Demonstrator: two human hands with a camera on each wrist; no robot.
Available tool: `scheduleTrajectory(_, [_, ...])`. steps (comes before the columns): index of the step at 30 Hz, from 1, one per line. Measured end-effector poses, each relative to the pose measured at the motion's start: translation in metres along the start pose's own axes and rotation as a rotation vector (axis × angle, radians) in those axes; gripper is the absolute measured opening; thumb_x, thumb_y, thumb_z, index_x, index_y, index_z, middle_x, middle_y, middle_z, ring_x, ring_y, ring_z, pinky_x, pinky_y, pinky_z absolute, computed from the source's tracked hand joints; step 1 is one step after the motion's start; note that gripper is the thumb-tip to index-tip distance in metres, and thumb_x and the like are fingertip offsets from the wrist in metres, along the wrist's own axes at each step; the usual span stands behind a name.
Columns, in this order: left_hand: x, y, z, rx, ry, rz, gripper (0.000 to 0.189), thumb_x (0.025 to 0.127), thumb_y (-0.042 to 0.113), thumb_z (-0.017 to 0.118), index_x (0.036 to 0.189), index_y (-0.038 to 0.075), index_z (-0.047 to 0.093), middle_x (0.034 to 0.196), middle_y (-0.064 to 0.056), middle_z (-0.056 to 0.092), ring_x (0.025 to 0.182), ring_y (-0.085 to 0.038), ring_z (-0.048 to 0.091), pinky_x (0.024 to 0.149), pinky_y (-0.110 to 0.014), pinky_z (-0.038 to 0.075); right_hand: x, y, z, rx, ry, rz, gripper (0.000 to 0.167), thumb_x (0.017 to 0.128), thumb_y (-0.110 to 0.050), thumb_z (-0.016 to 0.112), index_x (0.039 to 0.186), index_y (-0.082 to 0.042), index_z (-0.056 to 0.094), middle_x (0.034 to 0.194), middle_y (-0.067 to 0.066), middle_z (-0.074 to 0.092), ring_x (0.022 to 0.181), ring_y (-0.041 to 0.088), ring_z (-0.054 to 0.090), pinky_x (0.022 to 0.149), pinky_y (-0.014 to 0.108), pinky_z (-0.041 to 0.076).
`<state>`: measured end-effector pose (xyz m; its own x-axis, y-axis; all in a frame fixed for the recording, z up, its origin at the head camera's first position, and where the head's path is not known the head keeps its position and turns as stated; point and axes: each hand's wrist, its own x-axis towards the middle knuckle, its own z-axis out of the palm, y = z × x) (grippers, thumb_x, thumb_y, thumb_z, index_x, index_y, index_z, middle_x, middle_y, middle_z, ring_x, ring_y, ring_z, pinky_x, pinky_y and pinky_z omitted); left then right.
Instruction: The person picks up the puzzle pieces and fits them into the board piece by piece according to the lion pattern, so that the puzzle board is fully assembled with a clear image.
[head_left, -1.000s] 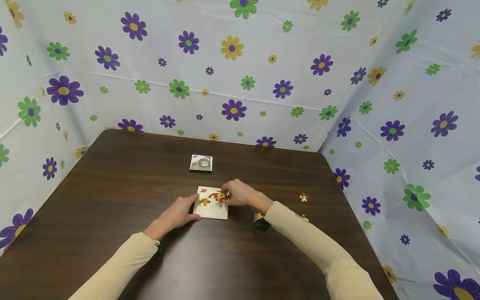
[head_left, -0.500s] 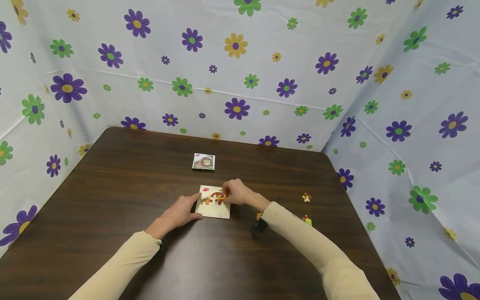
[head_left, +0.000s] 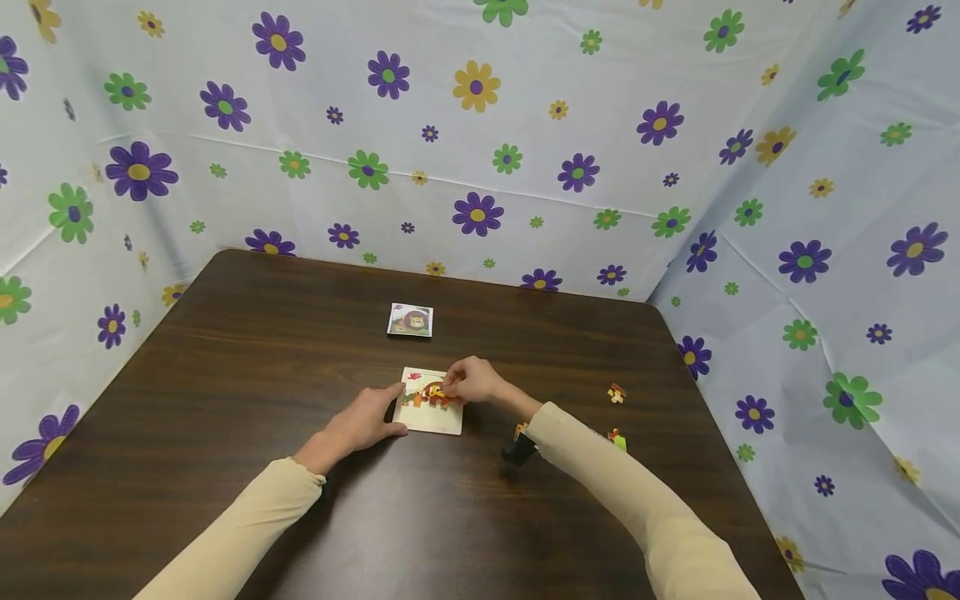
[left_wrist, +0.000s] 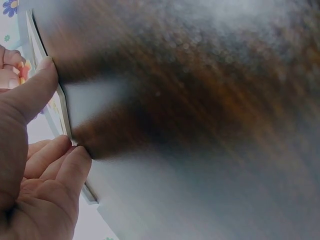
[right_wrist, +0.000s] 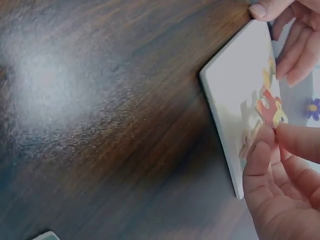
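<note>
A pale square puzzle board lies on the table, with jigsaw pieces in its upper half. My left hand rests at its left side, thumb and forefinger spread apart and touching the edge; the left wrist view shows the thumb and bent fingertips along that edge. Over the board's right side my right hand pinches a red and yellow puzzle piece between thumb and forefinger. This piece shows part of a lion's face and is close against the neighbouring pieces. The fingers hide its right part.
Behind the board lies a picture card with a lion. Loose puzzle pieces lie to the right, one beside the right sleeve and another partly under it. A flowered cloth hangs around the dark table.
My right hand has turned the red and yellow piece slightly and brought it closer to its neighbours. The left hand stays at the board's edge. The head view has shifted a little.
</note>
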<state>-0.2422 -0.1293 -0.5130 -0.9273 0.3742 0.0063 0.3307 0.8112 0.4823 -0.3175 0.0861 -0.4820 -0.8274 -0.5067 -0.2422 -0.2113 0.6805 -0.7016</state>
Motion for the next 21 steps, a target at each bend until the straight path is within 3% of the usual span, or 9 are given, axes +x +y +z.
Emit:
scheduleTrajectory(6, [0.000,0.001,-0.001,-0.007,0.004,0.003,0.071,0.081,0.025,0.079,0.135,-0.008,0.047,0.124,-0.027,0.058,0.108,-0.038,0.060,0.090,-0.048,0.048,0.000,0.003,0.007,0.072,0.052,0.029,0.004,0.085,-0.002,0.065,0.087,0.000,0.068,0.067,0.007,0.066,0.056,0.014,0.062,0.059,0.032,0.056])
scheduleTrajectory(14, [0.001,0.000,0.000,-0.008,0.014,0.026,0.071,0.080,0.024,0.079,0.134,-0.009,0.047,0.123,-0.027,0.058,0.108,-0.038,0.060,0.089,-0.048,0.049,-0.006,0.003,0.017,0.244,0.127,0.199,0.006,0.084,0.000,0.063,0.078,0.001,0.064,0.064,0.008,0.066,0.052,0.012,0.063,0.054,0.028,0.055])
scheduleTrajectory(17, [0.001,0.000,0.000,-0.009,0.008,0.023,0.070,0.080,0.024,0.079,0.134,-0.009,0.047,0.123,-0.027,0.059,0.108,-0.038,0.060,0.089,-0.048,0.049,-0.008,0.001,0.020,0.251,0.149,0.215,0.005,0.083,-0.001,0.065,0.086,0.004,0.064,0.064,0.010,0.066,0.050,0.013,0.063,0.053,0.028,0.055])
scheduleTrajectory(21, [0.000,0.001,-0.001,-0.017,-0.003,0.011,0.070,0.081,0.023,0.079,0.134,-0.009,0.047,0.123,-0.027,0.058,0.109,-0.038,0.059,0.090,-0.048,0.048,-0.007,0.000,0.023,0.211,0.147,0.204,0.022,0.082,-0.002,0.065,0.104,0.003,0.063,0.067,0.009,0.065,0.048,0.011,0.062,0.052,0.028,0.055])
